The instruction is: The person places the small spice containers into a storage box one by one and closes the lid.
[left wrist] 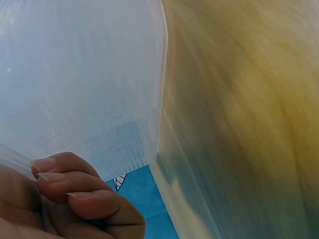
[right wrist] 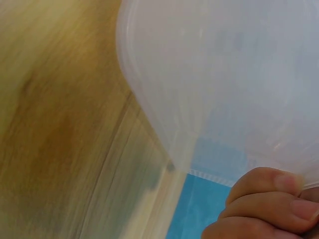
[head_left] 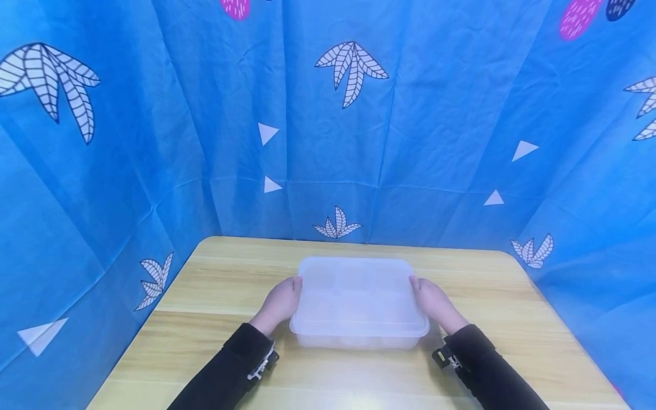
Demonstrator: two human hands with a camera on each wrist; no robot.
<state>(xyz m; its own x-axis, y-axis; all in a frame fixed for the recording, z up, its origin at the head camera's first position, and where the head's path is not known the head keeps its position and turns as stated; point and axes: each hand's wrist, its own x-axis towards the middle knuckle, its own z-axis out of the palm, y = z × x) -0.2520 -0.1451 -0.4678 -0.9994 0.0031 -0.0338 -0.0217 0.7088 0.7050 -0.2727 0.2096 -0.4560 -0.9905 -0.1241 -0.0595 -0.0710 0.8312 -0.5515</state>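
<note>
A translucent white plastic storage box with a flat lid is at the middle of the table, its lid facing up. My left hand grips the rim at the box's left side, thumb on the lid's edge. At the opposite side my right hand grips the rim in the same manner. In the left wrist view, curled fingers press against the wall of the box. The right wrist view has curled fingers at the other wall of the box. Faint compartment shapes show through the lid.
The light wood table has rounded far corners. A blue curtain with white leaf and triangle prints hangs around its back and both sides. Black sleeves cover both forearms, with a small device at each wrist.
</note>
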